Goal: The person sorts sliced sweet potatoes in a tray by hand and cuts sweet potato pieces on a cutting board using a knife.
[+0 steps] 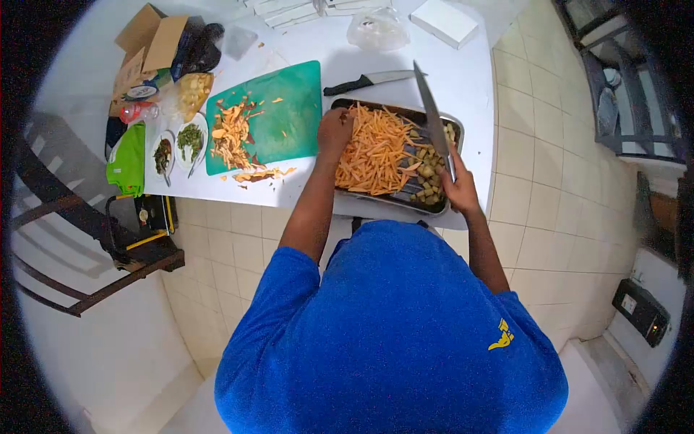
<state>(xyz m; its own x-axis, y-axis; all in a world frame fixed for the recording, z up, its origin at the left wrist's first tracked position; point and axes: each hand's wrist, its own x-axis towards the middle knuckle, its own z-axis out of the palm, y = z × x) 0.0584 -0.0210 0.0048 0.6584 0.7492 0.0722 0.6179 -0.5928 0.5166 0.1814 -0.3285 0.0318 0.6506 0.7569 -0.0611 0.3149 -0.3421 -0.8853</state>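
A dark rectangular baking tray [394, 200] holds a large heap of orange carrot strips [376, 152]. Greenish-brown cubed pieces [430, 173] lie along its right side. My left hand [336, 132] is at the tray's upper left edge, fingers curled beside the strips; what they hold, if anything, is hidden. In my right hand [460, 186], a large kitchen knife [432, 108] is gripped by its handle, blade pointing up and away over the tray's right side. Behind the tray lies a second knife [372, 81] with a black handle. Peelings [231, 134] are piled on the green cutting board [293, 108] to the left.
Two white plates with chopped greens [191, 141] and darker food [163, 153] stand left of the board. Beyond them are a bag of yellowish pieces [194, 94], a green cloth [129, 163] and a cardboard box [155, 43]. A clear plastic bag [377, 30] and white box [444, 23] sit at the back.
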